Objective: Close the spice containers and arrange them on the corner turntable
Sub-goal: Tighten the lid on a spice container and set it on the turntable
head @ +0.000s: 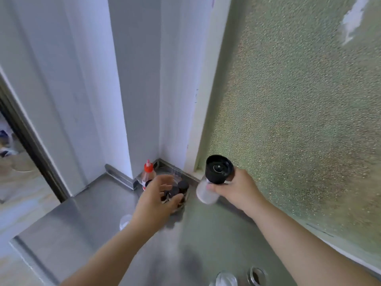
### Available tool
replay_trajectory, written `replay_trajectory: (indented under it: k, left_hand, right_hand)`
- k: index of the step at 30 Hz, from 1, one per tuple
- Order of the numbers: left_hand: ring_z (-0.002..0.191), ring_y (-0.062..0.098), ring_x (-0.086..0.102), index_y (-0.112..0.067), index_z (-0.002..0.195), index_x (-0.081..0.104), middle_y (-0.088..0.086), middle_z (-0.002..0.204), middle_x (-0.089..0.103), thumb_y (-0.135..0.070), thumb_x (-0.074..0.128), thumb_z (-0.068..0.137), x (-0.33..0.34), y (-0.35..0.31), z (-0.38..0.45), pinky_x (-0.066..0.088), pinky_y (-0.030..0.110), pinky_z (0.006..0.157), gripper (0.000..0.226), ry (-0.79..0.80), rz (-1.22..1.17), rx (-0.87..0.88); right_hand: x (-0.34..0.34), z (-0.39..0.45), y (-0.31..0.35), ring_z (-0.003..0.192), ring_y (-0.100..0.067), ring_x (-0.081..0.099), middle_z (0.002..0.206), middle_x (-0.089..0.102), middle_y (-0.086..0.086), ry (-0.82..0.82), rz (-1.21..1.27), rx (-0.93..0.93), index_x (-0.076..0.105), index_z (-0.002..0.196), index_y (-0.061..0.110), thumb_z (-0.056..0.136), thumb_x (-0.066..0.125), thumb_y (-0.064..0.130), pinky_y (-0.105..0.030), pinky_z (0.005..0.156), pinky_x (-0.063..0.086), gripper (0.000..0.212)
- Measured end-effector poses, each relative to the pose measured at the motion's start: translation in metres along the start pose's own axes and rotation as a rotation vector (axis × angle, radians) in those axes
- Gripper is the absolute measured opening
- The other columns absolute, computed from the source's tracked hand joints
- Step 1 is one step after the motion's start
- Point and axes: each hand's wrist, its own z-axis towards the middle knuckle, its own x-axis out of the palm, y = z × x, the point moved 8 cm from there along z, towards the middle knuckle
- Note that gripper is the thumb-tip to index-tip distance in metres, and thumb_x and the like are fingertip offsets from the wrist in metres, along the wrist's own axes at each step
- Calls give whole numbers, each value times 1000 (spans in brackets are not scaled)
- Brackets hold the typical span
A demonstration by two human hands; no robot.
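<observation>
Head view looks down on the right hand (237, 187) wrapped round a grinder (214, 178), fingers curled about its clear body just under the black cap, holding it tilted in the air near the window. It looks light, a hard, smooth plastic or glass tube that could slip, so a grasp low on the body, below the heavier cap, seems safest for setting it down upright. The left hand (158, 198) hangs with fingers spread and loose, gripping nothing, over the turntable (181, 205) in the corner, where dark-capped jars (181, 187) stand close together beside a red-capped bottle (148, 174). The counter (82, 234) is bare steel, slick and hard, so a dropped jar would skid or crack. At the near edge an uncapped jar (256, 275) waits. White walls and frosted glass (299, 110) close in the corner.
</observation>
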Motion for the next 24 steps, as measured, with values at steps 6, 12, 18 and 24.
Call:
replay_trajectory:
  k: [6, 12, 18, 24]
  left_hand:
    - [77, 4, 59, -36, 87, 53, -9, 85, 65, -8, 64, 80, -82, 41, 22, 46, 11, 68, 32, -240, 40, -43]
    - [79, 2, 59, -38, 85, 55, -25, 91, 62, -11, 63, 81, -130, 90, 28, 47, 11, 69, 29, -309, 113, -112]
    - [76, 4, 60, -35, 79, 59, -27, 85, 64, -6, 64, 79, -139, 144, 23, 47, 19, 71, 29, -229, 189, -231]
    - [75, 5, 61, -36, 78, 58, -23, 87, 63, -10, 64, 79, -115, 157, 25, 49, 23, 76, 27, -109, 187, -271]
  right_hand:
    - [59, 91, 12, 78, -1, 62, 83, 68, 10, -31, 17, -31, 64, 91, 19, 60, 82, 22, -16, 70, 50, 36]
    - [150, 142, -13, 89, -21, 63, 90, 69, -4, 83, -111, 35, 64, 92, 15, 63, 79, 22, -25, 71, 45, 33]
    - [191, 150, -47, 86, -22, 65, 85, 69, -3, 181, -215, 117, 63, 84, 20, 56, 84, 23, -30, 72, 50, 35]
    - [200, 144, -60, 83, -17, 63, 82, 67, 3, 246, -216, 163, 61, 78, 24, 54, 84, 18, -27, 73, 47, 34]
